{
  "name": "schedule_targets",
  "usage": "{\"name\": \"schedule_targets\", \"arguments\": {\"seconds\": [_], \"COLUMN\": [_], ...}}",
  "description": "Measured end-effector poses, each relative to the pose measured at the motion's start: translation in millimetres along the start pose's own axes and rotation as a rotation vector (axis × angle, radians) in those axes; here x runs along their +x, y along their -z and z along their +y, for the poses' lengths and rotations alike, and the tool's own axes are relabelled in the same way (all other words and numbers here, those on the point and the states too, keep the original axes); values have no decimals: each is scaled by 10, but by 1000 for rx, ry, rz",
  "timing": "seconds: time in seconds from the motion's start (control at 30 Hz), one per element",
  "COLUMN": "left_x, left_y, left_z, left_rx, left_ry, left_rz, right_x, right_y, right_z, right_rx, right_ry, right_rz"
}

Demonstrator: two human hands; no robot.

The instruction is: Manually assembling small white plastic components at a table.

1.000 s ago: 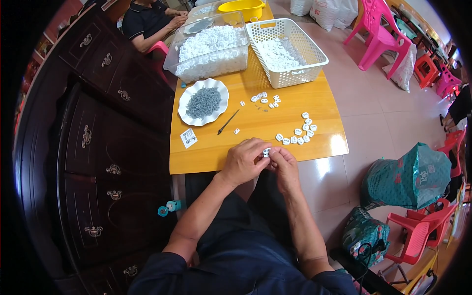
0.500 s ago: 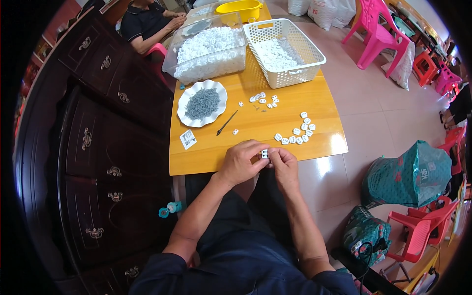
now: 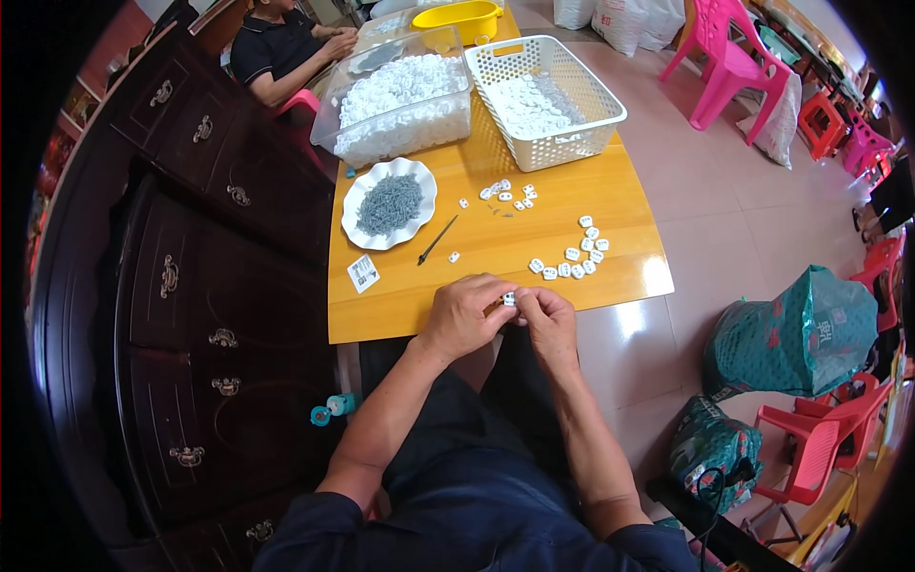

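At the near edge of the wooden table, my left hand pinches a small white plastic piece with dark holes. The fingertips of my right hand close on the same piece from the right side. Similar finished-looking white pieces lie in a loose curve just beyond my right hand. Farther off is a cluster of smaller white pieces with a few tiny grey bits beside it. A thin dark pointed tool and a single white piece lie beyond my left hand.
A wavy white plate holds many small grey pins. Behind stand a clear bin full of white parts and a white perforated basket. A printed card lies left. Dark drawers border the left; a person sits far left.
Both hands keep their pinch on the white piece, which has turned or shifted slightly between the fingertips. The whole view has moved a little; the things on the table lie as before.
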State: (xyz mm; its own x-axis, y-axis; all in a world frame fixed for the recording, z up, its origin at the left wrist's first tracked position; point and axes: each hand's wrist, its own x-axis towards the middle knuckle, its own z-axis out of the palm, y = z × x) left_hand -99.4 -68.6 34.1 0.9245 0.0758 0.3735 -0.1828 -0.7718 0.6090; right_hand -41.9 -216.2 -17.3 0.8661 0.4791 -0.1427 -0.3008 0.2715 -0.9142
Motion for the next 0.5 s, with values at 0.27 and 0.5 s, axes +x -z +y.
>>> {"name": "schedule_targets", "arguments": {"seconds": [0.27, 0.5], "left_x": [16, 20], "left_y": [20, 43], "left_z": [49, 43], "left_rx": [-63, -44], "left_ry": [46, 30], "left_rz": [-15, -26], "right_x": [-5, 7], "right_y": [-14, 5], "right_z": [-11, 22], "right_rx": [77, 78], "right_ry": [-16, -2], "right_rz": [0, -31]}}
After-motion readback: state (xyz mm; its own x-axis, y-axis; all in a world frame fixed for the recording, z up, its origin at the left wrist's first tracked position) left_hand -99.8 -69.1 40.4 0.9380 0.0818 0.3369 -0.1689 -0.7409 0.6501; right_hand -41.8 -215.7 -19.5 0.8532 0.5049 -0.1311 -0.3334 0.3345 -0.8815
